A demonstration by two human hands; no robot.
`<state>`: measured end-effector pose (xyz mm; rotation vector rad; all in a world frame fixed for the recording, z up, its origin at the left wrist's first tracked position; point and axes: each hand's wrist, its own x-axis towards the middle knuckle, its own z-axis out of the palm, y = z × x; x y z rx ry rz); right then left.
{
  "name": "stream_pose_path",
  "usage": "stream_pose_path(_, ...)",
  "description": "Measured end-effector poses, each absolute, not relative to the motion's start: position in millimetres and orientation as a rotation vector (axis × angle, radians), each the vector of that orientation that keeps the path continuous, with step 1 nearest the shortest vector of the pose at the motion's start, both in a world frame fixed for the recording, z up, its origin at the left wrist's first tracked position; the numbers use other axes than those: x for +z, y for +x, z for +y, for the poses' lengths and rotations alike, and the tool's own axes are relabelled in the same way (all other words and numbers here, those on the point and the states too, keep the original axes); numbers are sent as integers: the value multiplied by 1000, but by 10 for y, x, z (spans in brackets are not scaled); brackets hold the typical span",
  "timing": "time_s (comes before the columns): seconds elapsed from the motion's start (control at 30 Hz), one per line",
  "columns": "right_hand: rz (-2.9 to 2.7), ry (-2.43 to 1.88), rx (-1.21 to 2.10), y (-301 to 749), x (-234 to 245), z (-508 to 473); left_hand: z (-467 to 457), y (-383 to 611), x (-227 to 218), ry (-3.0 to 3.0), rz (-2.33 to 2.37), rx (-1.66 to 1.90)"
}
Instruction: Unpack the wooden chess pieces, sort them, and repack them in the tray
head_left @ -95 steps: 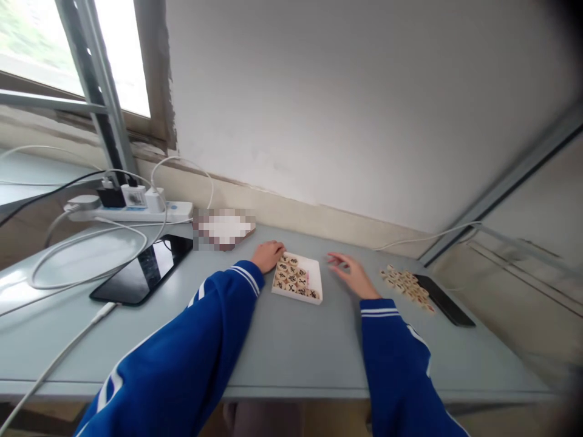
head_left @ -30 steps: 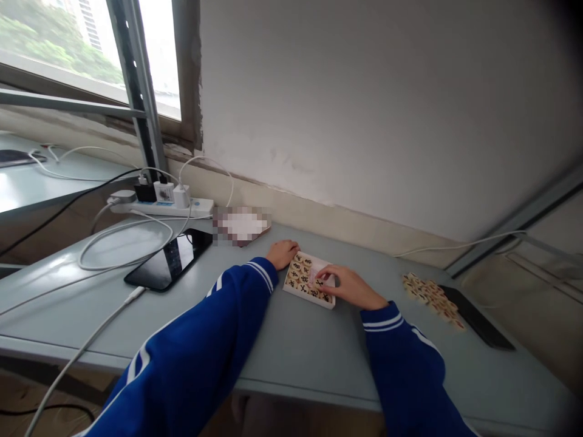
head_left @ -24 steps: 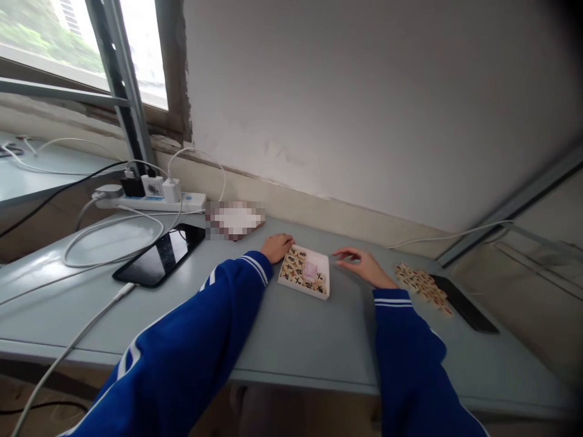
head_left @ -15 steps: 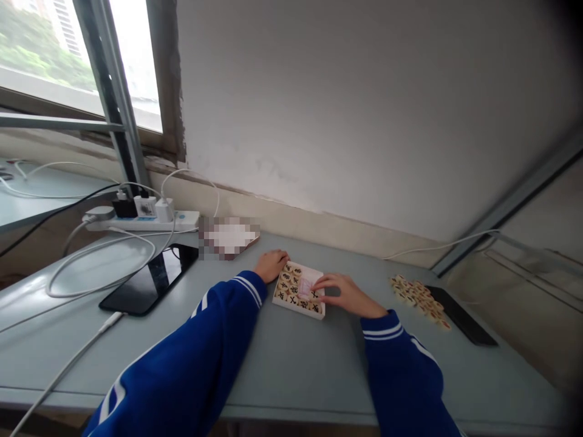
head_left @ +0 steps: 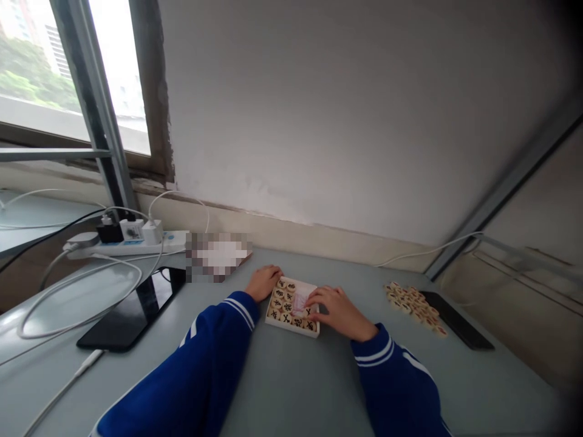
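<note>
A shallow white box (head_left: 291,330) lies on the desk, partly filled with round wooden Chinese chess pieces (head_left: 286,306) bearing black characters. At its far left corner, my left hand (head_left: 264,283) holds the edge with curled fingers. Over the right side of the box, my right hand (head_left: 339,311) has thumb and fingers closed around a chess piece (head_left: 308,312) that sits among the others. Part of the box's pinkish-marked bottom shows beside those fingers. The hand hides the box's right edge in part.
More chess pieces (head_left: 413,305) lie in a loose heap to the right, beside a dark flat object (head_left: 460,321). On the left are a black tablet-like device (head_left: 132,312), white cables and a power strip (head_left: 175,241). A blurred-out item (head_left: 219,255) lies near the wall.
The view has shifted, so the desk sits slightly lower and further left. My right hand stays at the box's right side with only a small finger movement. My left hand keeps its place.
</note>
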<state>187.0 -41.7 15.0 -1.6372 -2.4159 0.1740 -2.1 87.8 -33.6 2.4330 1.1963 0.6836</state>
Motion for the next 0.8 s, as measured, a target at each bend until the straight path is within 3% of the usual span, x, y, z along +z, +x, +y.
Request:
stream_pose_path(0.33,-1942,-1562,347,2196,7,-100,873,-17,-324,2447,1190,697)
stream_pose_path(0.5,-1613,-2006,-78,2763,-215,51,886,-18,-323,2423,1187,700)
stream_pose_path(0.63,-1494,-2053,-456,2819,-315,93,891,-20,-312,2416,1183,688)
stream_pose_path(0.8,-1867,-2149,-182,2840,-408,193,894,-19,-292,2388,1172,674)
